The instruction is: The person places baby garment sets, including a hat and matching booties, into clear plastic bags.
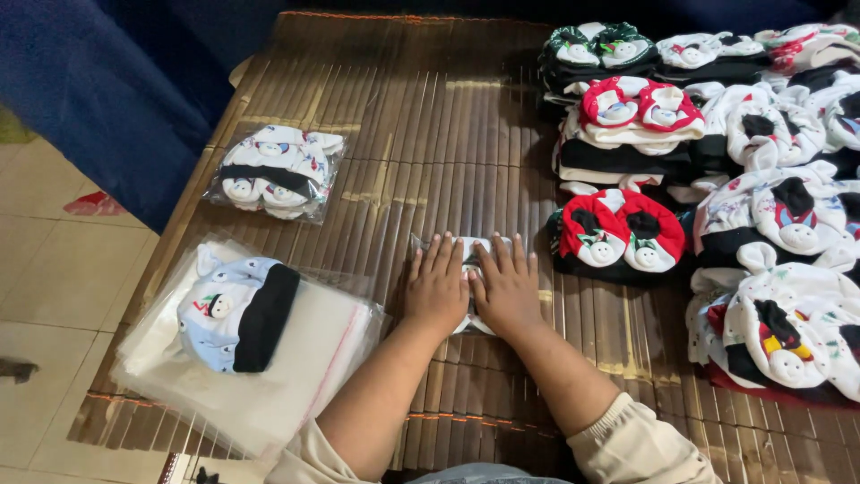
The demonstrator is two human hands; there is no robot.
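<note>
My left hand (436, 289) and my right hand (507, 289) lie flat, side by side, fingers spread, pressing down on a clear plastic packet of baby clothing (468, 247) in the middle of a bamboo mat (430, 134). Only the packet's upper edge and a strip between my hands show; the rest is hidden under my palms. Just right of my right hand lies a pair of red and black baby booties (618, 235) with small snowman faces.
A stack of clear bags (313, 358) with a pale blue and black baby hat (235, 314) on top lies at the left. A sealed packet (276, 172) sits farther back left. Piles of baby hat and bootie sets (770, 197) fill the right side. A blue cloth (98, 81) hangs at the left.
</note>
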